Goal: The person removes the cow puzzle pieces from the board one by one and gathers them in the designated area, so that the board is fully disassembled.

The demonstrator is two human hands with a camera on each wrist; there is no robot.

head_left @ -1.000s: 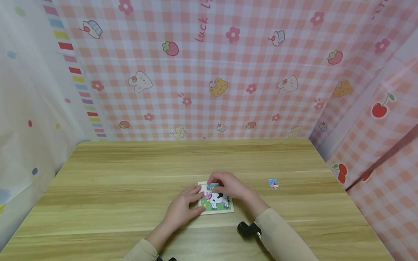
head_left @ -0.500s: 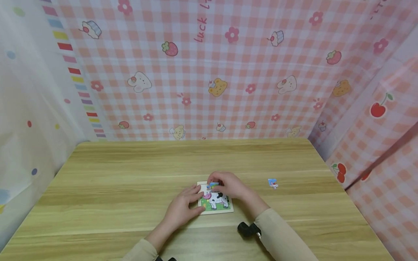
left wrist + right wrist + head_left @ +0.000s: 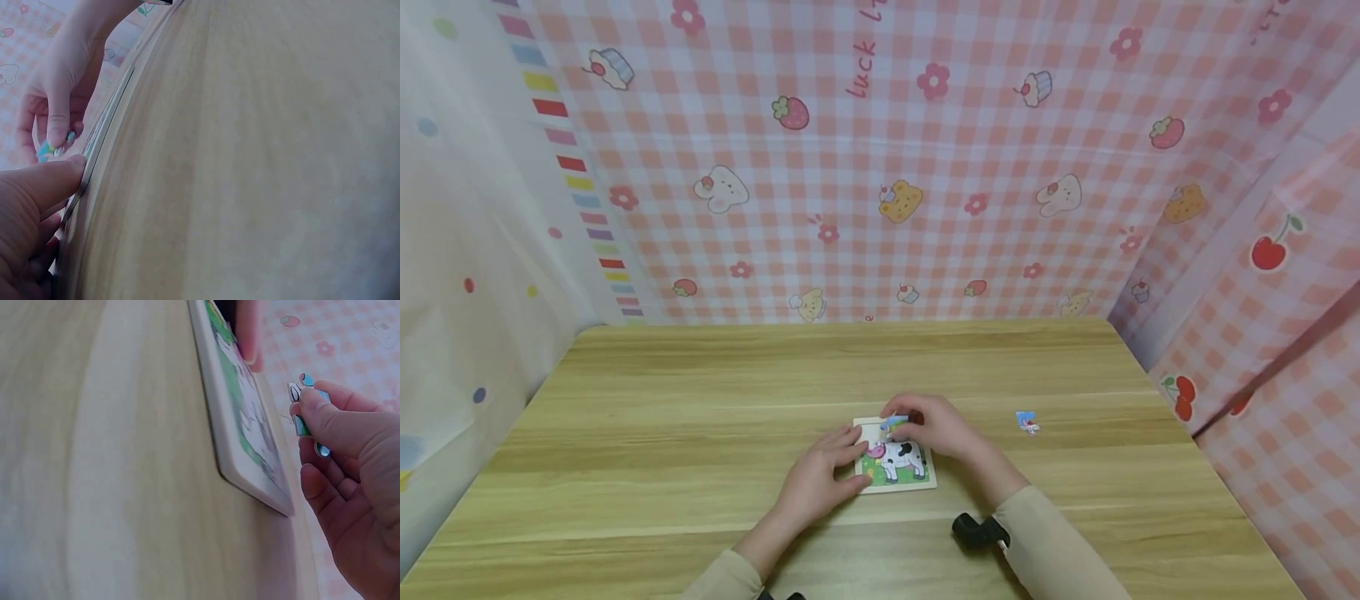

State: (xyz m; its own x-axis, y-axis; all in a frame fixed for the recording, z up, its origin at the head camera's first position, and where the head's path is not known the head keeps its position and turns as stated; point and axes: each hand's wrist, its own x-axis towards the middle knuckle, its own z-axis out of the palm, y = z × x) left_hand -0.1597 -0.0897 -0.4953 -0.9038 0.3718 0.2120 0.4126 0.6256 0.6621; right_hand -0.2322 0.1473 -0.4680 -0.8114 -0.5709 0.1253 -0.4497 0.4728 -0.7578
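A small framed cow puzzle (image 3: 904, 463) lies on the wooden table. My left hand (image 3: 817, 479) rests at its left side, fingers spread over the edge and the thumb low near the front corner. Just above the puzzle's top part, my right hand (image 3: 936, 427) pinches a puzzle piece (image 3: 302, 428) between thumb and fingers. Blue, green and white show on that piece in the right wrist view, held apart from the board. The upper left of the frame shows bare pale backing (image 3: 868, 431). Some of the puzzle's top right is hidden by the right hand.
A loose blue and white puzzle piece (image 3: 1027, 422) lies on the table (image 3: 700, 400) to the right of the puzzle. A black wrist device (image 3: 977, 531) sits by the right sleeve. A pink checked curtain (image 3: 850, 242) hangs behind the table.
My right hand has shifted slightly right and lifted, and the pinched piece has come up with it. The left hand and the loose piece have stayed in place.
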